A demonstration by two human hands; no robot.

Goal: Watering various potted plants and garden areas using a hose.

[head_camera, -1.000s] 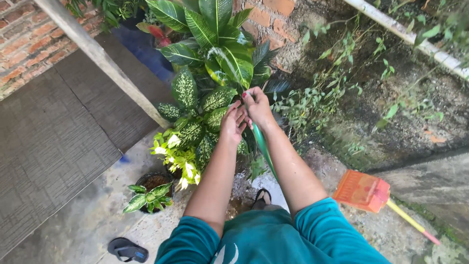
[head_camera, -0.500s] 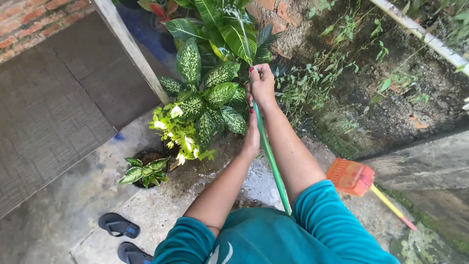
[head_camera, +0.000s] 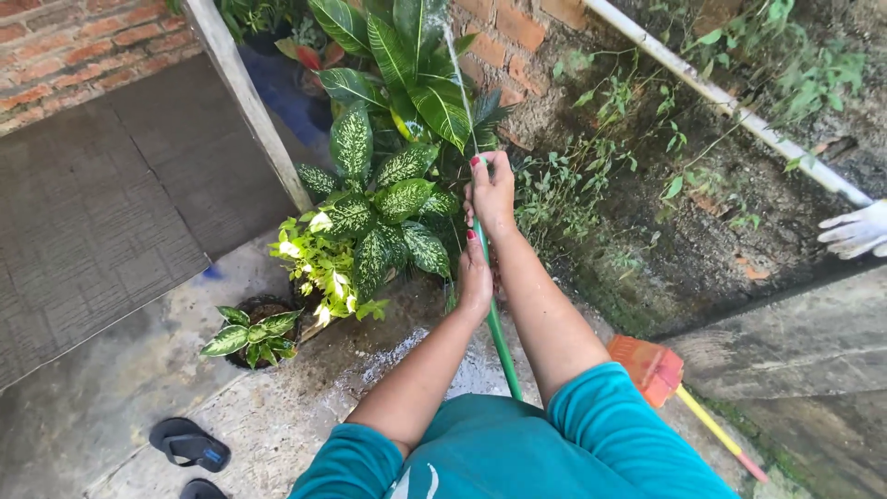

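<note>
here both hands grip the green hose point(head_camera: 494, 319), right point(head_camera: 492, 189) outstretched above left point(head_camera: 475, 273).

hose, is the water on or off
On. A thin stream of water shoots up from the green hose end at the right hand toward the plant leaves.
</note>
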